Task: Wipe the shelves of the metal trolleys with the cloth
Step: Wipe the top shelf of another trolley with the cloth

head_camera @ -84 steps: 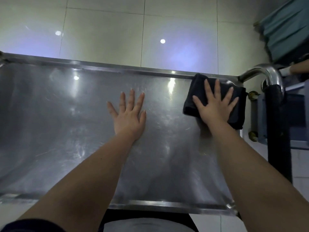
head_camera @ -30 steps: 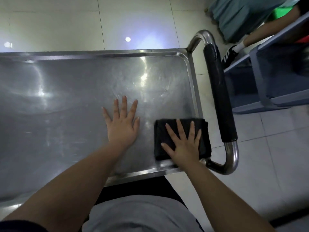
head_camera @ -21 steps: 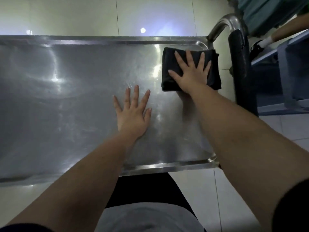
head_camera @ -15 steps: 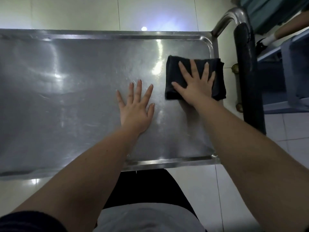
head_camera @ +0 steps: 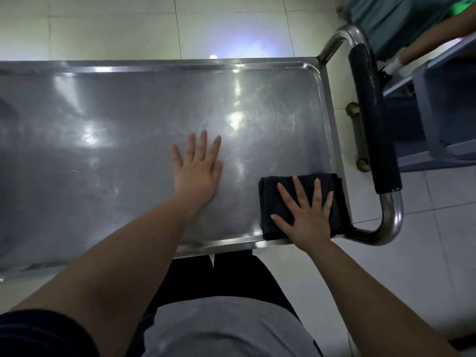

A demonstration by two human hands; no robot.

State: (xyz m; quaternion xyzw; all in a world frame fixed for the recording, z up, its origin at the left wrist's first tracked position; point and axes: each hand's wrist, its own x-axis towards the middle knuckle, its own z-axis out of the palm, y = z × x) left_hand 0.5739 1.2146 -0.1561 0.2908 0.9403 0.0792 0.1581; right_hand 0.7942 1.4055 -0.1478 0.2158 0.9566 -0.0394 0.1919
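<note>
Pale floor tiles [head_camera: 103,27] run under everything, and a blue cart [head_camera: 443,119] stands off to the right, just beyond the trolley's push handle [head_camera: 373,124] with its black grip. Most of our view is filled by the trolley's top shelf [head_camera: 116,150], a wide steel tray with a raised rim.

We judge the job to be in its early or middle part. We are working the near right corner of this shelf. The metal shows scuffs and glare but nothing that tells us which stretches are already clean, and the long left side reaches out of view. Any lower shelves are hidden beneath this one, and the task names more than one trolley, so plenty looks left to do.

Both our arms reach forward and down from the near edge. Our left hand [head_camera: 198,173] lies flat on the bare metal near the middle, palm down, fingers straight and slightly spread, holding nothing and seemingly bracing us. Our right hand [head_camera: 306,220] presses down on the folded black cloth [head_camera: 269,197], which sits in the near right corner against the rim, just beside the handle's lower bend. Its fingers [head_camera: 317,191] are splayed wide across the fabric, not curled round it.
</note>
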